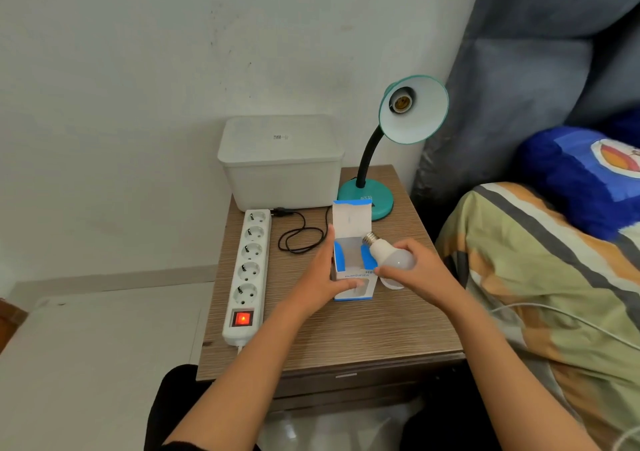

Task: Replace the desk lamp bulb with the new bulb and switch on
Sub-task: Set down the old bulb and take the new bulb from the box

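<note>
A teal desk lamp (412,111) stands at the back right of the wooden bedside table (346,333); its shade faces me and the socket (401,103) inside holds no bulb. My right hand (420,270) grips a white bulb (391,256) by its globe, screw base pointing up and left over an open white-and-blue box (353,267). My left hand (325,277) holds the box's left side and front. A second white bulb (391,283) lies partly hidden under my right hand, beside the box.
A white power strip (247,270) with a lit red switch (242,318) lies along the table's left edge. The lamp's black cord and plug (301,234) lie unplugged behind it. A lidded white bin (280,163) stands at the back. A bed (540,277) flanks the right.
</note>
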Motion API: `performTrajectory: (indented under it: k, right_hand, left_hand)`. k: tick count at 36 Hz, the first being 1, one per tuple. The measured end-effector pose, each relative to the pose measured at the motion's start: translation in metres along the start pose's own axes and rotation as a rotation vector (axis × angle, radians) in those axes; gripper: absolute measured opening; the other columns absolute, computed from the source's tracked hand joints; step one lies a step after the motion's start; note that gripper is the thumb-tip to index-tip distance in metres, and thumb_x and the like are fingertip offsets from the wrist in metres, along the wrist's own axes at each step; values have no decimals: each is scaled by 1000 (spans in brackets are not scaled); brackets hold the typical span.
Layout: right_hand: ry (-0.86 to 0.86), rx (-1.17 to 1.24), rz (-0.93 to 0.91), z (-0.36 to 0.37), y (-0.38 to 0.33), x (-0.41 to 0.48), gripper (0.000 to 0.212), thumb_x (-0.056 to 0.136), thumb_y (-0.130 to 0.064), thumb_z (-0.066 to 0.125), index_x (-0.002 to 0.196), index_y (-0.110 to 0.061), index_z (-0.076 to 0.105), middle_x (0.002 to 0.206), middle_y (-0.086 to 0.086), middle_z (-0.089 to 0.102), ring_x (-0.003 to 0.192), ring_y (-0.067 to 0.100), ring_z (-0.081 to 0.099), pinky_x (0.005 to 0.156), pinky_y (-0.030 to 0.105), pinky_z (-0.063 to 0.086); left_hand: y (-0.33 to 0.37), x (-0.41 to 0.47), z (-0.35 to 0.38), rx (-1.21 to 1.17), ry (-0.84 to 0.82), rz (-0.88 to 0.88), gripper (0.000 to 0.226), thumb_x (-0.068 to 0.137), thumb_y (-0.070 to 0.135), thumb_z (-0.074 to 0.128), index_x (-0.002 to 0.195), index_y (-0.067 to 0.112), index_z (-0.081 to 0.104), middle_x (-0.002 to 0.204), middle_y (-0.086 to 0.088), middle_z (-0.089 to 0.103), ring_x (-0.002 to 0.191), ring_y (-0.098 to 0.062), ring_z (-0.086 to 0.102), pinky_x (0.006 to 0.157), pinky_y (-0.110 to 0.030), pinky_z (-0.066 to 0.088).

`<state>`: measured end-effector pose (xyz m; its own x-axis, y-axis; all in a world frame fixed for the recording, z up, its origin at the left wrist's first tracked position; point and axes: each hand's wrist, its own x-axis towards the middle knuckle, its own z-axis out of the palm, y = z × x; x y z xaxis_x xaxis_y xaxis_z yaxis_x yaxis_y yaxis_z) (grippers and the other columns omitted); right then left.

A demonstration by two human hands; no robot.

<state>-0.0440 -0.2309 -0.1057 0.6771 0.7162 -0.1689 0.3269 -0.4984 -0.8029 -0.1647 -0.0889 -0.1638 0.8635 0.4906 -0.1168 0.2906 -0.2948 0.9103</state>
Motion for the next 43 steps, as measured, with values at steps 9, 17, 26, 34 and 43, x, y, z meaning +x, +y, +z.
performTrajectory:
  k: [9,17,26,34,43]
  right_hand:
    - [24,30,35,5,9,3,40,75,-31,75,108,-14,61,106,6,61,92,19,58,65,23,46]
    - [124,65,0,11,3,12,19,77,-16,70,85,-9,55,75,-2,54,65,8,48,52,21,35]
    - [390,285,7,14,-8,43,25,81,-33,69,89,-11,61,75,-4,56,76,13,54,58,22,44]
    - [391,468,35,14,-26,75,37,83,-39,65,103,-8,64,89,-4,58,78,9,53,59,21,42]
    - [271,395,-10,10,-31,71,27,83,-30,68,102,-16,56,100,0,58,89,13,56,61,18,46]
  left_hand:
    - [-1,1,0,-11,-4,-2,113,76,22,75,145,34,-13,133,22,29,112,11,42,83,-7,43]
    - [-5,3,1,-39,-4,15,114,74,23,77,145,39,-11,135,23,34,121,6,44,97,-20,45]
    - [-7,4,0,-60,-8,23,110,76,21,76,137,53,-10,125,32,39,117,5,50,88,-14,48]
    - [-8,4,1,-58,-3,12,112,75,26,77,145,41,-9,139,20,35,123,3,44,102,-26,43]
    - [-9,3,1,-49,7,10,111,74,29,77,144,43,-9,144,17,34,124,2,44,102,-31,45]
